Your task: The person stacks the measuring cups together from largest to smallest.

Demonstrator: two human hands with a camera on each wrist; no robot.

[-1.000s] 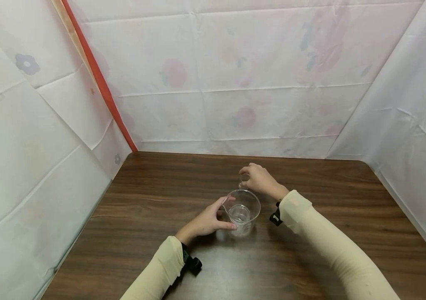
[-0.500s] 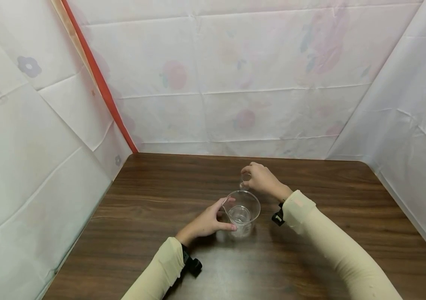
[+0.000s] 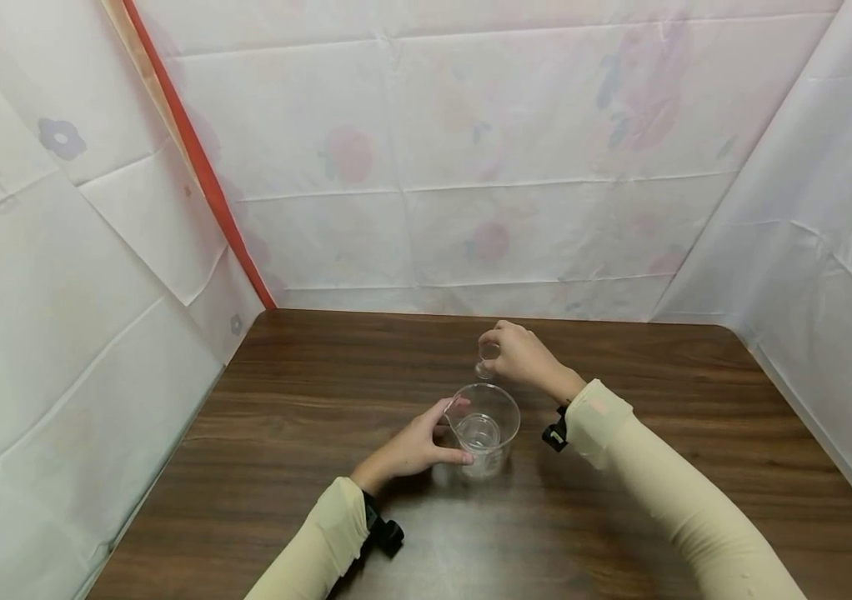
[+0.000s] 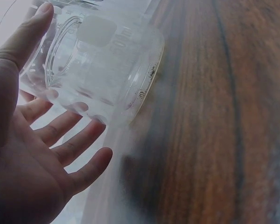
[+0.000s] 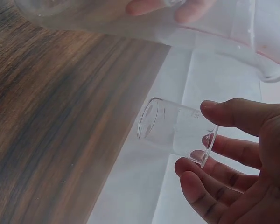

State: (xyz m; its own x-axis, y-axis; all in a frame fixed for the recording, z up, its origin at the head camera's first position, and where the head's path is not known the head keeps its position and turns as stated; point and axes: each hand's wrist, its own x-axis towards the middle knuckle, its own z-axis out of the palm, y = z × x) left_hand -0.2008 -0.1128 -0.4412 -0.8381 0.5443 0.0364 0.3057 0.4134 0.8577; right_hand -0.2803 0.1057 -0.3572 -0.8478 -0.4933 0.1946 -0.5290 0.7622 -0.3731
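A large clear glass beaker [image 3: 488, 465] stands on the table, with faint printed marks and a pale patch on its wall in the left wrist view. Inside it sits a smaller glass beaker [image 4: 60, 53]. My left hand [image 3: 409, 443] holds the large beaker from its left side, thumb in front and fingers behind. Just behind that beaker, my right hand [image 3: 522, 358] pinches a small clear beaker [image 5: 175, 126] by its rim between thumb and fingertips. In the right wrist view this small beaker looks empty, its base pointing towards the table.
The dark wood-grain table [image 3: 291, 467] is edged at the back and sides by pale hanging cloth [image 3: 426, 150] with faint fruit prints. A red strip [image 3: 201, 158] runs down the back left corner. Each wrist carries a small black camera [image 3: 388, 536].
The small beaker shows more clearly below my right hand's fingers, after small shifts of that hand. My left hand and the large beaker have stayed in place.
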